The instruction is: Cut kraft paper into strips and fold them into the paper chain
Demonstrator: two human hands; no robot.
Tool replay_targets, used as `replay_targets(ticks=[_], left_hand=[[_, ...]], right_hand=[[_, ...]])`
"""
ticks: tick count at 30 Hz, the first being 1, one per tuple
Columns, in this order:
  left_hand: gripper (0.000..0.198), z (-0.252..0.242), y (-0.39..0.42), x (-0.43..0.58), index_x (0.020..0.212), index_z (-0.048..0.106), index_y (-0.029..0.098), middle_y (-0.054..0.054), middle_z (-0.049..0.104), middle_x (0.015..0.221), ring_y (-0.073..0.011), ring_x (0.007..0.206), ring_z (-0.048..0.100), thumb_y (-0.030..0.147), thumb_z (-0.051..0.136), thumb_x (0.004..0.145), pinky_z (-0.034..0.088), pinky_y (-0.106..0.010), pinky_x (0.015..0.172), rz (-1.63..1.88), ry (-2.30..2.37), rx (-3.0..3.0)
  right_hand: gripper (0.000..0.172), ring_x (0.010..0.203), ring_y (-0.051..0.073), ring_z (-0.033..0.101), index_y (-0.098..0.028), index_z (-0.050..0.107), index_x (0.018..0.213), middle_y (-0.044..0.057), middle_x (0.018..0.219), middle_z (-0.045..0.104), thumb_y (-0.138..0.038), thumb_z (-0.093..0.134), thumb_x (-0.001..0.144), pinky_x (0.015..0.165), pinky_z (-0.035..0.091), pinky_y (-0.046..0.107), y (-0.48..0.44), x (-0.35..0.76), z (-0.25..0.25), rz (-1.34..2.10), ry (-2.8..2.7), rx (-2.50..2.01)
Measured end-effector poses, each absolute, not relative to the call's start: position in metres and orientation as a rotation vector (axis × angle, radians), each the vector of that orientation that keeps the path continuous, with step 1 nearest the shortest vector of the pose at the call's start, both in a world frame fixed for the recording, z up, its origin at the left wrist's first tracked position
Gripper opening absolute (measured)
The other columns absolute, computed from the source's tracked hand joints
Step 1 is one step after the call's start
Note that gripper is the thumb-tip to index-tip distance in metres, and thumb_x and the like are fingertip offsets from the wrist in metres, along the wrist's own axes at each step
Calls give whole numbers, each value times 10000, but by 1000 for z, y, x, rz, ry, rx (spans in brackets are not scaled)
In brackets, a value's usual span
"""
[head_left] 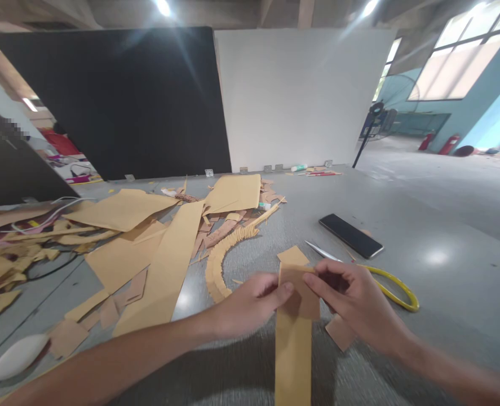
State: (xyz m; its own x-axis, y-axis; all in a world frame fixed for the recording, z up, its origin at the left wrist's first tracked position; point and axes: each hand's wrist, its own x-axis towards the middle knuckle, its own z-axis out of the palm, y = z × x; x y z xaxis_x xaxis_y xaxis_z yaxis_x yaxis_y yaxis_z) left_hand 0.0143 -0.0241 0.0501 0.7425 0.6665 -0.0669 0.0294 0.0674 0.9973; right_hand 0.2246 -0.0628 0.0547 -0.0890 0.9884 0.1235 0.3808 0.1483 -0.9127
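Observation:
A long strip of brown kraft paper (292,344) lies on the grey table (423,237) and runs toward me. My left hand (250,304) pinches its top end from the left, fingers closed on the paper. From the right, my right hand (355,301) pinches the same end. The top of the strip looks folded over. A small brown paper square (292,256) lies just beyond the hands, and another scrap (340,332) sits under my right hand.
Scissors with a yellow handle (395,287) and a black phone (350,235) lie to the right. A fringed curved paper strip (220,262), large kraft sheets (123,210) and scraps cover the left. A white object (15,356) is at the near left. Black and white panels stand behind.

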Motion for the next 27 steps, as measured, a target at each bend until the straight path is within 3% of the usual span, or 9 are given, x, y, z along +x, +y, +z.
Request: replay_targets(ticks=[4, 8, 13, 15, 18, 21, 27], left_hand=[[359, 54, -23, 15, 1153, 720, 158, -115, 746, 1048, -230, 963, 688, 450, 587, 990, 515, -293, 795, 670, 658, 1519], [379, 54, -20, 13, 1041, 746, 152, -100, 742, 1000, -215, 947, 684, 474, 550, 1004, 513, -295, 826, 646, 672, 1513], [399, 53, -15, 13, 1107, 744, 160, -119, 750, 1075, -247, 990, 704, 502, 596, 966, 532, -347, 882, 542, 665, 1420], [383, 54, -13, 13, 1076, 753, 165, -114, 757, 1050, -241, 955, 711, 495, 595, 965, 536, -349, 870, 574, 713, 1431], [357, 53, -9, 11, 989, 752, 170, -83, 756, 956, -211, 870, 705, 478, 572, 975, 537, -335, 835, 632, 756, 1459], [379, 49, -4, 6, 781, 679, 168, -25, 676, 734, -156, 671, 618, 472, 562, 974, 486, -278, 688, 732, 871, 1544], [427, 42, 3, 1, 627, 455, 197, 38, 438, 562, -105, 501, 358, 439, 551, 965, 263, -255, 515, 800, 1035, 1699]], right_hand=[[373, 522, 102, 362, -206, 593, 706, -45, 603, 443, -480, 618, 958, 461, 304, 241, -64, 225, 54, 930, -1614, -1346], [375, 520, 109, 381, -200, 639, 747, -34, 603, 466, -487, 574, 981, 463, 307, 248, -64, 224, 55, 881, -1649, -1345], [327, 545, 133, 487, -206, 684, 1103, -10, 687, 577, -484, 550, 992, 468, 364, 246, -58, 228, 47, 804, -1533, -1343], [328, 578, 146, 533, -210, 677, 1137, 5, 728, 618, -474, 549, 992, 488, 389, 248, -54, 232, 43, 763, -1515, -1356], [269, 537, 143, 519, -205, 689, 1068, -1, 692, 616, -411, 533, 990, 473, 367, 249, -48, 238, 37, 677, -1522, -1427], [211, 506, 134, 492, -196, 697, 902, -16, 634, 591, -302, 523, 957, 474, 334, 258, -45, 240, 36, 590, -1643, -1540], [462, 527, 124, 400, -209, 554, 609, -38, 545, 487, -415, 487, 1017, 552, 300, 292, -49, 234, 39, 490, -2028, -1573]])
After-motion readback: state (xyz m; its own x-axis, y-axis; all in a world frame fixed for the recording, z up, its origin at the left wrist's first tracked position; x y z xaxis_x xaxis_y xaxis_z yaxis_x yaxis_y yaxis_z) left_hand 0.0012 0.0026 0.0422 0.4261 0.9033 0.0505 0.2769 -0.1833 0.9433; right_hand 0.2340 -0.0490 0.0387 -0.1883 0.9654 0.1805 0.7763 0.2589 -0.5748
